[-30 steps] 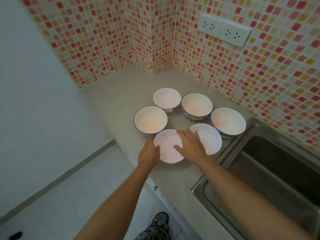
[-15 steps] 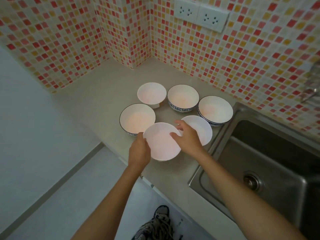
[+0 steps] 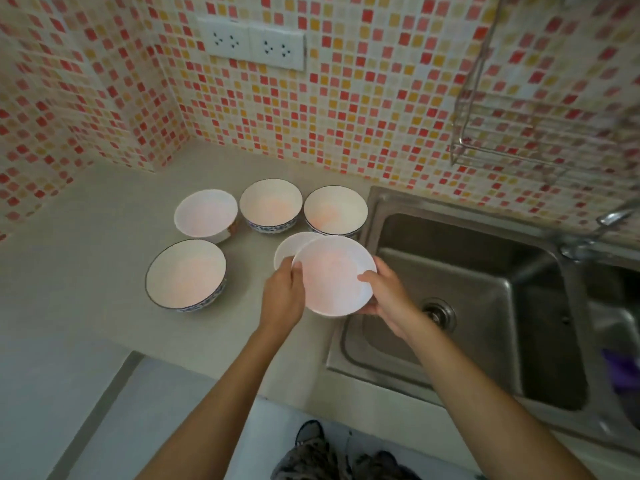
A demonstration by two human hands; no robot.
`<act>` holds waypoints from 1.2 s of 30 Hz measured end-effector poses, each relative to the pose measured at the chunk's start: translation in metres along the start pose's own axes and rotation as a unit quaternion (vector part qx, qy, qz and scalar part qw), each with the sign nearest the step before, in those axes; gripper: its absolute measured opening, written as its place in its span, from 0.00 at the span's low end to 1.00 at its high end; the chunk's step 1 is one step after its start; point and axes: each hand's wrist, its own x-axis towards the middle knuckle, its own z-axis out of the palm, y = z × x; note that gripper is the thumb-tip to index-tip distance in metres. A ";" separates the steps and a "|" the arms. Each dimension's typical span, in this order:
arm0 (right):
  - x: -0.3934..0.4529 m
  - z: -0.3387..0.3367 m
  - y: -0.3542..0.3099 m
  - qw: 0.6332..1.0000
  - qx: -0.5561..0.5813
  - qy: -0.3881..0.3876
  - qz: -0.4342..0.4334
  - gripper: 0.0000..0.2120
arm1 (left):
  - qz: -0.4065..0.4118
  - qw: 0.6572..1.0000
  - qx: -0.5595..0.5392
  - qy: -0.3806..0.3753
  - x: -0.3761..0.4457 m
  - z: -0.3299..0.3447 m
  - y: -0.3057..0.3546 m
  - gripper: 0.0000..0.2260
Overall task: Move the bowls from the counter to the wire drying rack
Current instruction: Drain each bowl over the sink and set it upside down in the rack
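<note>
left hand [image 3: 282, 299] + right hand [image 3: 389, 296]: both clamped on white bowl [image 3: 334, 275] rim | bowl lifted above counter [image 3: 86, 258] edge, beside sink [image 3: 485, 306] | wire rack [image 3: 540, 133] on wall, upper right

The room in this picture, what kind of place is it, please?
Most likely a home kitchen. A steel sink is set into the counter, a wire drying rack hangs on the mosaic-tiled wall, and bowls stand on the counter.
</note>
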 end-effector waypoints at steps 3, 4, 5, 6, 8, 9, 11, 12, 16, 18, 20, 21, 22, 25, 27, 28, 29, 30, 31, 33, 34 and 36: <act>-0.008 -0.044 0.004 0.999 0.029 0.030 0.018 0.19 | 0.033 0.999 -0.017 -0.033 -0.001 0.035 0.023 0.16; -0.010 -0.059 0.006 0.998 0.045 0.036 0.032 0.19 | 0.037 0.998 -0.022 -0.045 -0.002 0.047 0.030 0.16; -0.013 -0.074 0.009 0.996 0.063 0.038 0.047 0.18 | 0.037 0.997 -0.023 -0.059 -0.003 0.059 0.038 0.16; -0.016 -0.089 0.011 0.994 0.082 0.036 0.059 0.17 | 0.036 0.996 -0.025 -0.074 -0.005 0.071 0.045 0.16; -0.021 -0.118 0.019 0.989 0.119 0.037 0.076 0.17 | 0.035 0.993 -0.043 -0.103 -0.009 0.096 0.054 0.17; -0.023 -0.132 0.023 0.987 0.132 0.041 0.082 0.18 | 0.036 0.991 -0.057 -0.119 -0.013 0.107 0.059 0.18; -0.028 -0.156 0.034 0.983 0.153 0.053 0.088 0.20 | 0.048 0.985 -0.072 -0.146 -0.021 0.127 0.066 0.19; -0.031 -0.167 0.040 0.981 0.164 0.059 0.088 0.21 | 0.061 0.984 -0.075 -0.151 -0.026 0.136 0.068 0.19; -0.038 -0.202 0.060 0.969 0.205 0.102 0.088 0.24 | 0.076 0.988 -0.029 -0.130 -0.049 0.162 0.057 0.18; -0.041 -0.217 0.066 0.962 0.224 0.126 0.094 0.26 | 0.059 0.989 0.033 -0.134 -0.059 0.172 0.037 0.22; -0.043 -0.229 0.071 0.956 0.239 0.134 0.104 0.25 | 0.068 0.982 0.087 -0.153 -0.069 0.177 0.016 0.26; -0.044 -0.235 0.074 0.955 0.239 0.135 0.107 0.24 | 0.078 0.977 0.115 -0.162 -0.073 0.179 0.007 0.27; -0.045 -0.241 0.077 0.956 0.237 0.137 0.108 0.24 | 0.091 0.971 0.145 -0.169 -0.077 0.180 0.000 0.28; -0.046 -0.254 0.084 0.957 0.230 0.139 0.108 0.22 | 0.132 0.945 0.233 -0.188 -0.087 0.181 -0.018 0.31; -0.046 -0.259 0.088 0.957 0.231 0.137 0.108 0.20 | 0.143 0.931 0.276 -0.190 -0.091 0.182 -0.025 0.31; -0.045 -0.261 0.089 0.958 0.230 0.135 0.106 0.19 | 0.147 0.927 0.288 -0.189 -0.092 0.182 -0.027 0.31; -0.045 -0.263 0.090 0.958 0.229 0.133 0.105 0.18 | 0.148 0.923 0.299 -0.191 -0.092 0.183 -0.027 0.30; -0.044 -0.264 0.091 0.959 0.228 0.131 0.106 0.17 | 0.151 0.919 0.309 -0.196 -0.092 0.183 -0.027 0.31; -0.044 -0.265 0.092 0.959 0.227 0.128 0.108 0.17 | 0.153 0.913 0.319 -0.203 -0.091 0.184 -0.027 0.31; -0.042 -0.266 0.095 0.957 0.234 0.129 0.114 0.20 | 0.161 0.898 0.342 -0.227 -0.088 0.185 -0.027 0.33; -0.041 -0.267 0.096 0.955 0.239 0.131 0.115 0.22 | 0.166 0.890 0.351 -0.240 -0.086 0.186 -0.027 0.34; -0.039 -0.266 0.099 0.953 0.245 0.138 0.115 0.24 | 0.181 0.878 0.363 -0.256 -0.082 0.186 -0.028 0.35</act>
